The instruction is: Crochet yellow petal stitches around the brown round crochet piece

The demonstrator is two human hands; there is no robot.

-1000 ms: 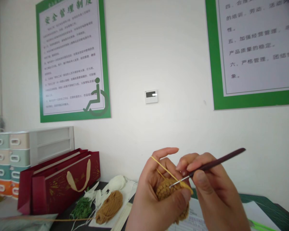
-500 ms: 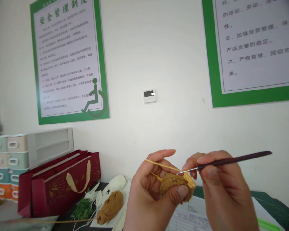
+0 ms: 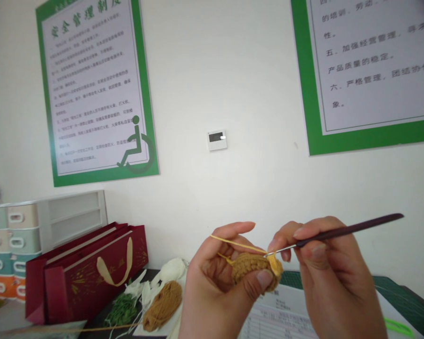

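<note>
Between the thumb and fingers of my left hand (image 3: pixel 222 278) is a small round crochet piece (image 3: pixel 249 268), brown with a yellow section at its right edge. A strand of yellow yarn (image 3: pixel 233 243) runs from my raised left index finger to that edge. My right hand (image 3: pixel 334 268) grips a crochet hook (image 3: pixel 349 230) with a dark handle, held like a pen. The hook's metal tip meets the yellow stitches at the top of the piece. Exactly how the yarn sits on the tip is too small to tell.
On the table at left lie a brown yarn skein (image 3: pixel 162 306), white yarn (image 3: pixel 173 270) and green yarn (image 3: pixel 122 308). Behind them stand dark red gift bags (image 3: pixel 88 278) and a drawer unit (image 3: pixel 23 216). A printed sheet (image 3: pixel 279 315) and green cutting mat (image 3: pixel 403 301) lie beneath my hands.
The hook has turned slightly, its handle end rising, and its tip has shifted right to the yellow edge. The crochet piece has tilted a little in my left hand. The camera view has shifted slightly.
</note>
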